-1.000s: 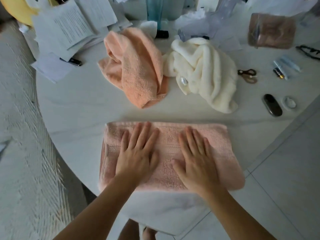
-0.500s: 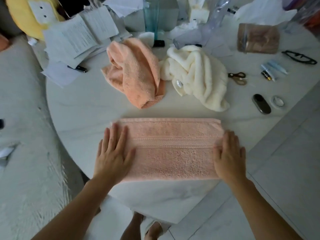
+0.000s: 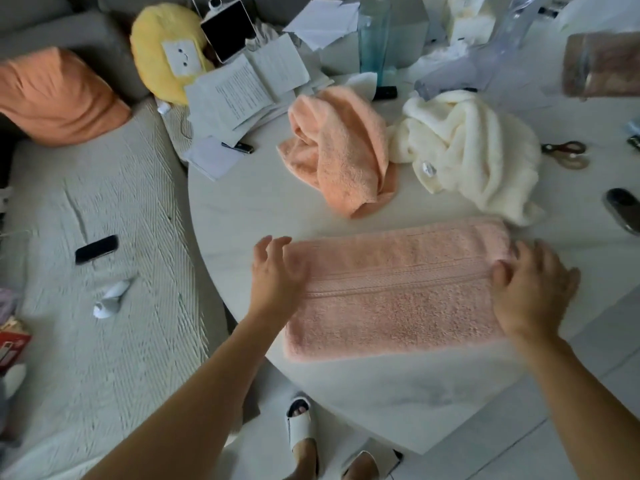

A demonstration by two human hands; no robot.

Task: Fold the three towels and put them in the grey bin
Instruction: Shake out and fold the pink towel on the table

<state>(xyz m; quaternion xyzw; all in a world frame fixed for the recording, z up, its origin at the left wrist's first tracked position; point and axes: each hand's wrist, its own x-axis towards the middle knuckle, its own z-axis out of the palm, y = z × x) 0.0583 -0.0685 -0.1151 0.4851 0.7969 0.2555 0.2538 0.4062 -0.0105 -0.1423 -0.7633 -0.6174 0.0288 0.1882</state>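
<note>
A round white table (image 3: 263,209) stands beside a pale sofa (image 3: 104,306), its far side crowded with papers (image 3: 242,91), scissors (image 3: 564,154) and other clutter. You are early in the job: one pink towel (image 3: 398,289) lies at the near edge of the table as a long flat band, apparently folded at least once, and by my reading it still wants a fold end to end before it can go anywhere. Your left hand (image 3: 277,275) sits at its left end, fingers loosely curved and lifted, gripping nothing that I can see. Your right hand (image 3: 533,289) lies over its right end, fingers relaxed on the cloth; whether the thumb has caught the edge I cannot tell. The pink towel looks thick and plush, with a woven stripe running along its length and fairly square edges. Beyond it, the peach towel (image 3: 343,150) and the cream towel (image 3: 474,150) lie in crumpled heaps, touching each other, neither folded. No grey bin is in view, so all three towels remain to be put away.
</note>
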